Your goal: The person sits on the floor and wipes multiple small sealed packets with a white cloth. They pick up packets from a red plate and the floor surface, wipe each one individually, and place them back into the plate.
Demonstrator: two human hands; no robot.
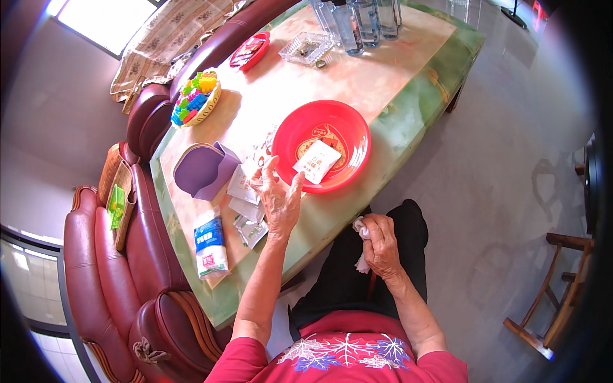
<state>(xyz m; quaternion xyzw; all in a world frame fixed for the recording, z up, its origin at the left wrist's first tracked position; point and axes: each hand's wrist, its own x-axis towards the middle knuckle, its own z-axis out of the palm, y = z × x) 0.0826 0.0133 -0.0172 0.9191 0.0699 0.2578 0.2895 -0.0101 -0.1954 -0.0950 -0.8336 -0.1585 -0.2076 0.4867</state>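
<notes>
See cream basket (212,108) of bright knobbly pieces (193,99). Spot red dish (258,59) just beyond basket, slightly right; glass tray (295,57) farther right of basket; clear bottles (348,29) farther right again. Find purple container (198,173) nearer than basket, blue-and-white pack (210,246) nearer again. Note maroon sofa (148,223) at basket's left, patterned curtain (166,48) beyond basket, wooden furniture piece (564,306) well off right.

A round, red, shallow basin (352,142) sits upright just above the frame's centre. Inside, a white printed packet (317,161) lies askew. Right of centre, below the basin, a crumpled white cloth (359,226) shows partly.
</notes>
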